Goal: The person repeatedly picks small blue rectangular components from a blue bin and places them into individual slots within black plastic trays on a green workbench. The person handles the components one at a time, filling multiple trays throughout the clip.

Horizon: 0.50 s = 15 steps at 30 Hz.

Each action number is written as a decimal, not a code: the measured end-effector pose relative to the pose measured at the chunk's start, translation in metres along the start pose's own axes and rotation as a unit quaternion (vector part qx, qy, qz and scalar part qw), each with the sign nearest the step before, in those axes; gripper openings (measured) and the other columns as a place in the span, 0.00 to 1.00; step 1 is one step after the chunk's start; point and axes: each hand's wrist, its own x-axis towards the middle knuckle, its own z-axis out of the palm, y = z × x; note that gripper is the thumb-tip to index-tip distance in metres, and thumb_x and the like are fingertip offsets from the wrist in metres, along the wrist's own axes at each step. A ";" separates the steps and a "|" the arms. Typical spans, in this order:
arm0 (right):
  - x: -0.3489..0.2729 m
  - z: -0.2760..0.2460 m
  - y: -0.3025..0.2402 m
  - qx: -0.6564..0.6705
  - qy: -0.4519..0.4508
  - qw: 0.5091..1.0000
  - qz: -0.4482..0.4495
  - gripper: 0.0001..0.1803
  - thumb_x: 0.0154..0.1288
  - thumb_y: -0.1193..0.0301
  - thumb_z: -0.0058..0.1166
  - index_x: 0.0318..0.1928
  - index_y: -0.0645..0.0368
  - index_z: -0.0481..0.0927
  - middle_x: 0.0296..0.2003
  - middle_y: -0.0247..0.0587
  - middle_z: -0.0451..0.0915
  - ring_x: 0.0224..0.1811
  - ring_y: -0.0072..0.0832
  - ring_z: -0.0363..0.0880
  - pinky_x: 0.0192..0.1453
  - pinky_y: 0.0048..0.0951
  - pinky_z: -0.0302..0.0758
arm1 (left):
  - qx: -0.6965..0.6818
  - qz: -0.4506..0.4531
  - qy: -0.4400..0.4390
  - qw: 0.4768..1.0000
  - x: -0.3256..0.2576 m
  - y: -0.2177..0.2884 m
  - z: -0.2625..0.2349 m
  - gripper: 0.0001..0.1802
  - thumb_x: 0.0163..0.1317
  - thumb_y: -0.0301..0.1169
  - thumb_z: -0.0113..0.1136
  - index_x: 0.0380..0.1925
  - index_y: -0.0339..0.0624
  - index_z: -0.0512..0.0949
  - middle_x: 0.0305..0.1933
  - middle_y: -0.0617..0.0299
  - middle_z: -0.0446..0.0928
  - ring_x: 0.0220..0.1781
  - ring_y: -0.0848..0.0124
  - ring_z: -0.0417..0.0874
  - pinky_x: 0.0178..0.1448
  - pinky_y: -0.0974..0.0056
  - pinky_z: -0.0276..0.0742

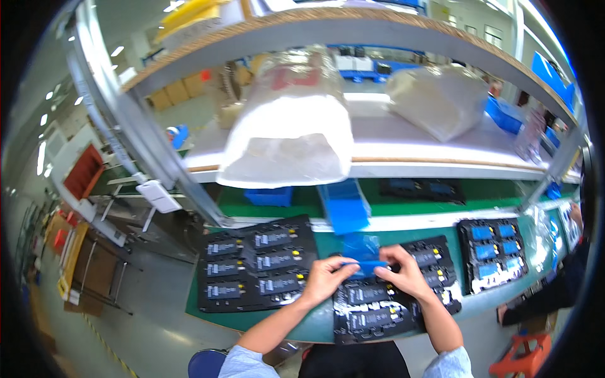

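My left hand (325,278) and my right hand (404,274) are closed on opposite ends of a piece of blue film (365,267), stretched level between them. It hangs above a black tray (340,332) holding several dark battery-like packs with printed labels and yellow spots. To the left lies a second black tray (249,301) with similar packs in two columns. Beyond my hands, a stack of blue film sheets (348,211) leans out from under the shelf. A translucent blue piece (360,247) lies between that stack and my fingers.
At the right, a black tray (466,252) holds parts with blue tops. A shelf (403,170) crosses above the green table (312,327), bearing a large clear plastic bag (290,126). Another person's dark sleeve (548,283) reaches in at the right, near an orange stool (522,356).
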 end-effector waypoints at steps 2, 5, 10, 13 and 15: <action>-0.004 0.003 0.016 0.091 -0.043 0.994 0.037 0.13 0.57 0.70 0.66 0.41 0.63 0.82 0.39 0.38 0.79 0.43 0.24 0.75 0.48 0.25 0.70 | 0.040 -0.010 -0.013 0.999 -0.002 -0.004 0.000 0.10 0.63 0.33 0.64 0.38 0.37 0.84 0.30 0.70 0.81 0.32 0.85 0.73 0.35 0.74 0.71; -0.001 -0.008 -0.006 0.136 -0.059 0.986 0.081 0.08 0.58 0.73 0.64 0.36 0.65 0.83 0.39 0.38 0.79 0.43 0.24 0.75 0.51 0.26 0.69 | 0.033 0.048 0.003 0.998 0.004 0.007 0.006 0.13 0.63 0.35 0.64 0.36 0.34 0.83 0.25 0.71 0.79 0.30 0.86 0.71 0.31 0.74 0.68; 0.000 0.006 -0.015 0.213 -0.018 0.972 0.102 0.07 0.60 0.75 0.63 0.38 0.65 0.85 0.40 0.39 0.79 0.43 0.24 0.75 0.47 0.23 0.70 | 0.142 0.129 0.073 0.979 -0.003 0.017 0.001 0.11 0.58 0.33 0.68 0.29 0.35 0.83 0.21 0.61 0.77 0.23 0.79 0.72 0.29 0.68 0.68; -0.003 0.002 -0.009 0.186 -0.013 0.980 0.075 0.07 0.60 0.75 0.63 0.39 0.65 0.85 0.40 0.39 0.79 0.42 0.24 0.75 0.45 0.22 0.71 | 0.189 0.158 0.062 0.967 -0.003 0.024 0.002 0.12 0.56 0.31 0.70 0.21 0.34 0.81 0.20 0.60 0.76 0.24 0.78 0.73 0.28 0.67 0.67; -0.003 0.001 -0.012 0.175 0.004 0.984 0.043 0.07 0.60 0.75 0.62 0.38 0.65 0.85 0.40 0.39 0.79 0.41 0.24 0.75 0.44 0.22 0.71 | 0.241 0.199 0.080 0.946 0.000 0.020 0.000 0.16 0.54 0.32 0.71 0.17 0.34 0.77 0.18 0.59 0.73 0.21 0.74 0.71 0.26 0.65 0.66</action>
